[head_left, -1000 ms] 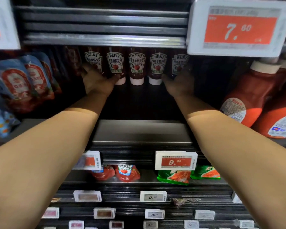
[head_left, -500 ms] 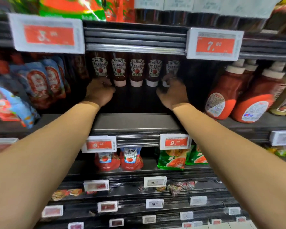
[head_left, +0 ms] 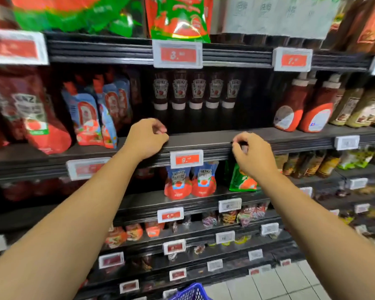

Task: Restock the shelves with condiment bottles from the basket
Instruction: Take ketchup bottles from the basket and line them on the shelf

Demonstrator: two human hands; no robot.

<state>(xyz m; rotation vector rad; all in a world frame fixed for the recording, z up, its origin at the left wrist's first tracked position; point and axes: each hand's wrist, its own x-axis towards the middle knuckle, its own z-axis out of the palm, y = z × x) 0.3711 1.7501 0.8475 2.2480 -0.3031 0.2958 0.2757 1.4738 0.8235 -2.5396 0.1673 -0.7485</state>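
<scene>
Several dark Heinz ketchup bottles [head_left: 196, 89] stand cap-down in a row at the back of the middle shelf [head_left: 204, 137]. My left hand [head_left: 146, 137] hovers in front of that shelf's edge, fingers loosely curled and holding nothing. My right hand [head_left: 252, 154] is level with it further right, also loosely curled and empty. Both hands are apart from the bottles. A corner of the blue basket [head_left: 191, 292] shows at the bottom edge; its contents are hidden.
Red and blue sauce pouches [head_left: 91, 118] fill the shelf to the left of the bottles, and large red squeeze bottles [head_left: 301, 109] stand to the right. Heinz pouches [head_left: 189, 180] sit one shelf down. Price tags [head_left: 186, 159] line every shelf edge. Pale floor tiles [head_left: 290, 282] show at bottom right.
Both hands have drawn back from the ketchup bottles to the shelf's front edge. The view has pulled away, so more shelves and the basket now show.
</scene>
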